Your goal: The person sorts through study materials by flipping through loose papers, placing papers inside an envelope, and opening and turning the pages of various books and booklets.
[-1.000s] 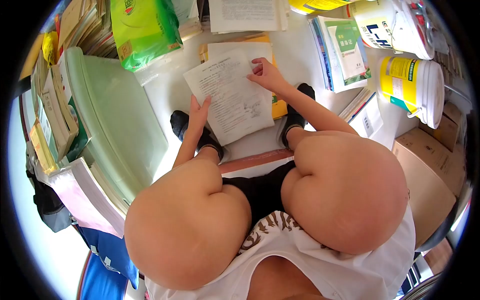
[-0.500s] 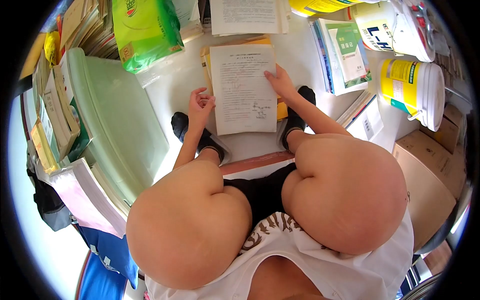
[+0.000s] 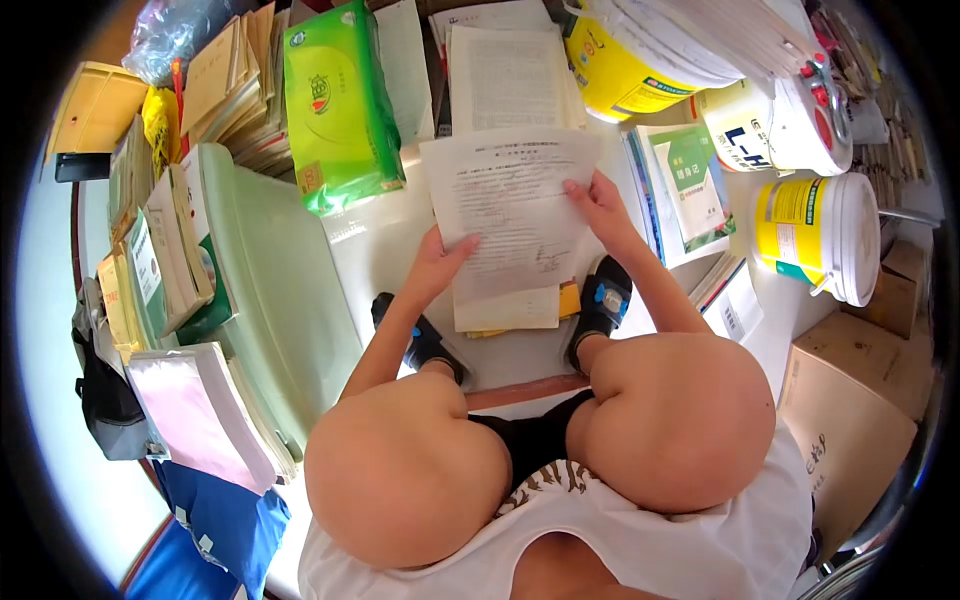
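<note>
A printed sheet of paper (image 3: 515,205), with a small diagram near its lower right, is held up between my hands. My left hand (image 3: 437,265) is closed on its left edge, thumb lying on the printed face. On the opposite edge my right hand (image 3: 603,213) pinches the paper higher up, its other fingers behind the sheet. Beneath it, the bottom part of another white paper (image 3: 508,310) shows on top of a yellow-orange folder or envelope (image 3: 569,300). The held sheet hides most of that pile.
Beyond the sheet lies another printed stack (image 3: 515,80). A green tissue pack (image 3: 340,105) and a pale green bin (image 3: 280,290) stand left. On the right are booklets (image 3: 690,185), a yellow-white bucket (image 3: 815,235) and a cardboard box (image 3: 850,400). My sandalled feet flank the pile.
My left hand, earlier apart with curled fingers beside the pile, now grips the sheet's left edge. The top sheet has come up off the pile, uncovering paper beneath. The camera view has shifted.
</note>
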### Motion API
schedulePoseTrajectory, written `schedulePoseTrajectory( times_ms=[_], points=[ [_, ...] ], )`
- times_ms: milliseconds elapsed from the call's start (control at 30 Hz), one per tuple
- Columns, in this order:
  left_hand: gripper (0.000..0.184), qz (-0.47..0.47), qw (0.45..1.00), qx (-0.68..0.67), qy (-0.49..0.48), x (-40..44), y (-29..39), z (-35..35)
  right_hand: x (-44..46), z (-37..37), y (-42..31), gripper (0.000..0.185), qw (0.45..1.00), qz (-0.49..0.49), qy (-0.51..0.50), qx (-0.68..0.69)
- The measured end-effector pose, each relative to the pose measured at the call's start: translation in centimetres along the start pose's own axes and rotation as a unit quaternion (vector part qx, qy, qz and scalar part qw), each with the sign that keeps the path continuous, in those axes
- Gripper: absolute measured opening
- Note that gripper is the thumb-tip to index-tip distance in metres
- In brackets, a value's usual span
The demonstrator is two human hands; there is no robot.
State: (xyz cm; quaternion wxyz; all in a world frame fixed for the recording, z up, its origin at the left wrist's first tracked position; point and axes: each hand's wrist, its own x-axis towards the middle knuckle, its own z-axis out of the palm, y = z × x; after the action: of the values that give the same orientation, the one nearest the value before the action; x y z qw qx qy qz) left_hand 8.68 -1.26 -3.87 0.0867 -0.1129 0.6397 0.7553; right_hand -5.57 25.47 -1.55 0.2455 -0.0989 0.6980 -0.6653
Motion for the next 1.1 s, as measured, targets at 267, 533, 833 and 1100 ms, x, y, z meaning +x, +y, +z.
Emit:
schedulePoseTrajectory(
  times_ms=[267, 533, 833, 1100],
  points=[
    [0.042, -0.134, 0.988, 0.072, 0.029, -1.8, -3.8, -2.6, 7.4, -4.9, 5.0, 0.06, 0.955, 0.21, 0.207, -0.029],
    [0.041, -0.221, 0.973, -0.071, 0.005, -4.6, -8.2, -2.2, 10.4, -2.5, 3.2, 0.057, 0.959, 0.232, 0.082, 0.141],
    [0.04, -0.221, 0.969, -0.078, 0.072, -3.4, -11.7, -2.5, 1.6, -2.2, 3.7, 0.058, 0.974, 0.159, 0.059, 0.152],
    [0.037, -0.262, 0.937, -0.197, 0.123, -0.7, -9.1, -1.1, -9.7, -2.0, 9.5, 0.058, 0.947, 0.238, -0.025, 0.215]
  ],
)
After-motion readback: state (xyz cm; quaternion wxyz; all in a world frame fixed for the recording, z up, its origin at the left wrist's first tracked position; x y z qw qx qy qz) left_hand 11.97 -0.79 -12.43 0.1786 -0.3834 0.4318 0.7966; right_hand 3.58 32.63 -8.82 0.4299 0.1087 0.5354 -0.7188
